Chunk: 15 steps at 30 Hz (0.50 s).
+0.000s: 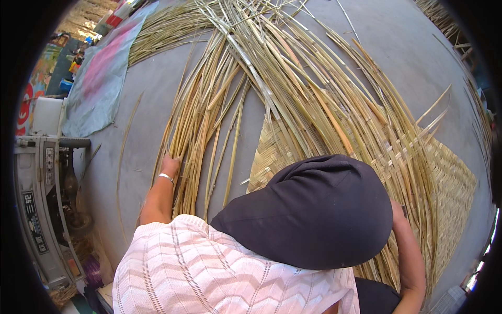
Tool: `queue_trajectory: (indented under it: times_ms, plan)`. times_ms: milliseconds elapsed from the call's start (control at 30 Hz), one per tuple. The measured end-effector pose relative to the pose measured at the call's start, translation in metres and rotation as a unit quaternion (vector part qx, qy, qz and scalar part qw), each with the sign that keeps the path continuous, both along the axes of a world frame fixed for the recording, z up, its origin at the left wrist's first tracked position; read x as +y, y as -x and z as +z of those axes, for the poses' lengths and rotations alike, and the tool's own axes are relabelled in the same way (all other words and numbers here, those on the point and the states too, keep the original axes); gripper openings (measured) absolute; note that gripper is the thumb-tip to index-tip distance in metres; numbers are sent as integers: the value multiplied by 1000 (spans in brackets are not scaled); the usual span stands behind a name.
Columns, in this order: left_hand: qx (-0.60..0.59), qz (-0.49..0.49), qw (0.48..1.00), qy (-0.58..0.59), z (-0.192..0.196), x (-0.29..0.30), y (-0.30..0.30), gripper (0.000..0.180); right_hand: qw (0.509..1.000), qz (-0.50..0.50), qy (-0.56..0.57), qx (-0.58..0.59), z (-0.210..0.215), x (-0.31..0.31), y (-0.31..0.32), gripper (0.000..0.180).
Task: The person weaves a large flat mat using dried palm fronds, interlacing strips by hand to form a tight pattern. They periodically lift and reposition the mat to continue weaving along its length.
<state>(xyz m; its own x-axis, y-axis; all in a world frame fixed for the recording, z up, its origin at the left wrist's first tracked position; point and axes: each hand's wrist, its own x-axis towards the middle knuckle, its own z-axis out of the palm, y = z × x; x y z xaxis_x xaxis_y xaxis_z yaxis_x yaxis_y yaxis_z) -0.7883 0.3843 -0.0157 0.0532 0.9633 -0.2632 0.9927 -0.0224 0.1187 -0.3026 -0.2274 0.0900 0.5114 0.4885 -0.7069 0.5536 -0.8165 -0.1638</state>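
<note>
Cane strips (pixel 319 99) judged light and springy

The strips are found fanned across the floor (pixel 392 31), partly over a woven mat (pixel 455 178). Sharp edges and some splitting are to be expected; hold is best taken mid-bundle. The left hand (pixel 170 166) is set against the left bundle (pixel 196 120); finger closure cannot be confirmed. The right hand (pixel 398 210) is mostly hidden by a black cap (pixel 314 214); its fingers cannot be judged.

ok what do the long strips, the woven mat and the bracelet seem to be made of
The long strips look like split reed or cane: straw-coloured, slightly glossy, thin and bending in long curves. The woven mat seems plaited from flat plant strips, judging by its pale over-under pattern. The bracelet may be metal, being pale and shiny, but it's too small to be sure.
</note>
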Motion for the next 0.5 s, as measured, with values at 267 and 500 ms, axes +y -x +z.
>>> queue_trajectory:
  times_ms: [267, 500]
  plan:
    - [42, -27, 999, -22, 18, -20, 6, 41, 999, 34, 21, -3, -6, -3, -1, 32]
    - [-285, 38, 958, 19, 18, 5, 40, 38, 999, 31, -19, -23, -11, -5, -2, 34]
